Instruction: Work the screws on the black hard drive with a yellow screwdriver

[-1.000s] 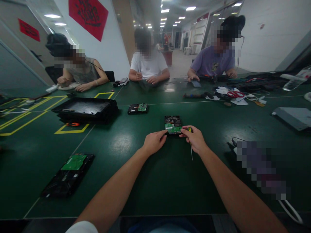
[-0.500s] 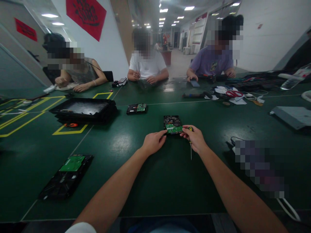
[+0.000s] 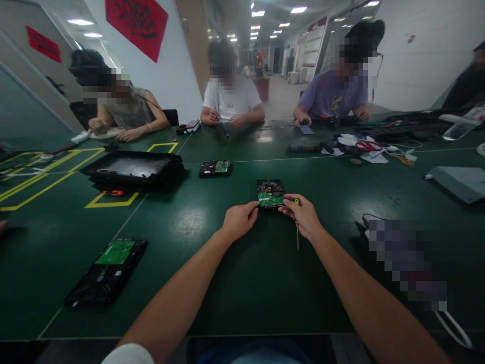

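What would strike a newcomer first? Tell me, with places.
The large red paper sign with dark lettering stands out on the pale wall, upper left. Central on the green table, the black rectangular drive with a green circuit board lies between the left grip and the right grip, which holds a yellow-and-black screwdriver.

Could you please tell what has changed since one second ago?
A person in dark clothes came into view at the right edge. The screwdriver in the right hand swung slightly left, nearer upright. The left hand and right hand stay at the hard drive.
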`<action>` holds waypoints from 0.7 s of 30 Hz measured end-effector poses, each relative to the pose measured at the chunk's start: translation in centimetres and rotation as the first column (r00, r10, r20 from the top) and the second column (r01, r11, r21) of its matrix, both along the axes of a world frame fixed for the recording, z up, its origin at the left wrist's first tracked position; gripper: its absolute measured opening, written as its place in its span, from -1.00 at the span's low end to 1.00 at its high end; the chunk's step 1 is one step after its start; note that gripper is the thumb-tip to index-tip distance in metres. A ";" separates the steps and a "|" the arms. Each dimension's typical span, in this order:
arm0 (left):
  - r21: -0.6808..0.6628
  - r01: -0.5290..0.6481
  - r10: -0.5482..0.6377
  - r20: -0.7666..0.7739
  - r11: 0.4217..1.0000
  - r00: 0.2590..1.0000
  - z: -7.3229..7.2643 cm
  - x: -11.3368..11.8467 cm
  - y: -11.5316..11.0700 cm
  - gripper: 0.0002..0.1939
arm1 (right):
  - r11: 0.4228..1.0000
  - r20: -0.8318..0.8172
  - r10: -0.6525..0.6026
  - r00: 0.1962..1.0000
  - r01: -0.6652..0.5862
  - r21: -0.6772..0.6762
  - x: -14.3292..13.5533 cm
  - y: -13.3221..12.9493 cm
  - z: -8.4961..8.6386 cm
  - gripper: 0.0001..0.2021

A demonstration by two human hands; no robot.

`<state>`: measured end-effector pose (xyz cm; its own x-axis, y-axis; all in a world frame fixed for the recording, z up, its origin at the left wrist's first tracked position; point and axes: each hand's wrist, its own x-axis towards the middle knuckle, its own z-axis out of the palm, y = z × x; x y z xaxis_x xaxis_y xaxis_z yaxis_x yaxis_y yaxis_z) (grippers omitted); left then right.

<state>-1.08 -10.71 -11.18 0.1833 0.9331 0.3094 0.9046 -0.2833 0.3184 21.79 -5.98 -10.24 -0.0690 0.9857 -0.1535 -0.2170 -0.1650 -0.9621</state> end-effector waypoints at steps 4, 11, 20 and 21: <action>-0.005 -0.022 0.021 -0.006 1.000 1.000 -0.2 0.0 0.1 -0.59 | 1.000 -0.002 0.008 1.000 -0.008 0.006 -0.1 -0.2 0.0 -0.77; -0.070 -0.079 0.077 -0.037 0.994 0.996 -0.2 -0.1 0.2 -0.51 | 0.998 0.107 0.041 0.993 -0.046 0.046 -0.1 -0.3 0.0 -0.70; -0.126 -0.028 0.010 -0.143 0.992 0.990 0.6 0.4 0.0 -0.48 | 0.997 0.199 0.023 0.980 -0.038 0.068 0.5 -0.2 -0.1 -0.64; -0.134 -0.026 0.005 -0.157 0.991 0.988 0.7 0.5 -0.1 -0.47 | 0.997 0.210 0.018 0.977 -0.032 0.065 0.5 -0.1 -0.1 -0.64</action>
